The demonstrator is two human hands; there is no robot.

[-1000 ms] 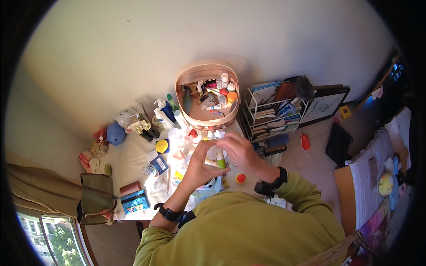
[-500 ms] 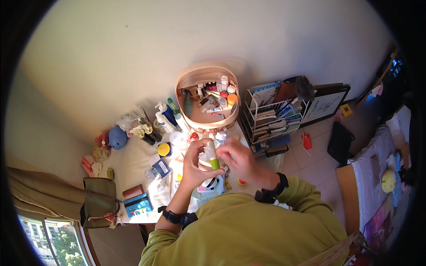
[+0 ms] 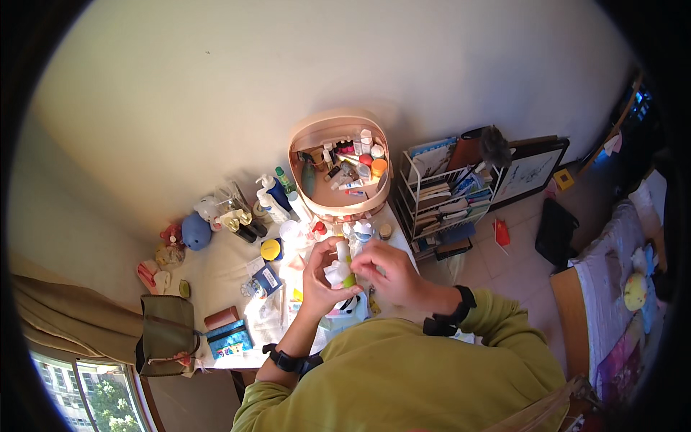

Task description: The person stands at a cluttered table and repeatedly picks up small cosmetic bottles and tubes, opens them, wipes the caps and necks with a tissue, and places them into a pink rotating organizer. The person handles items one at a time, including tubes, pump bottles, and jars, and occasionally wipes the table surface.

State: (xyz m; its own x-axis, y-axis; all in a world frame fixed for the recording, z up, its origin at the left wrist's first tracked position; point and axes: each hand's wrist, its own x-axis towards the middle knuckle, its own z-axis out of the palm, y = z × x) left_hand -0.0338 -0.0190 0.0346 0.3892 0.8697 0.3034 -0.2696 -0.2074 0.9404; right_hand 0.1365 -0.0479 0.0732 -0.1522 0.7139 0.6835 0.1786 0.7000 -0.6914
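White-and-green bottle [image 3: 345, 255] above near edge of table [image 3: 212, 275], clamped in our left hand [image 3: 321, 279]; right hand [image 3: 394, 271] curled alongside—grip unclear. Probably light, stiff, slippery—we'd pinch green end.

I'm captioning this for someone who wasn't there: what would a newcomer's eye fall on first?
Probably the large tan basket at the back of the table, holding small bottles and tubes. Next, in the middle, the left hand holds a white-and-green container, with the right hand close beside it. A bright red flat item also stands out on the pale floor at right.
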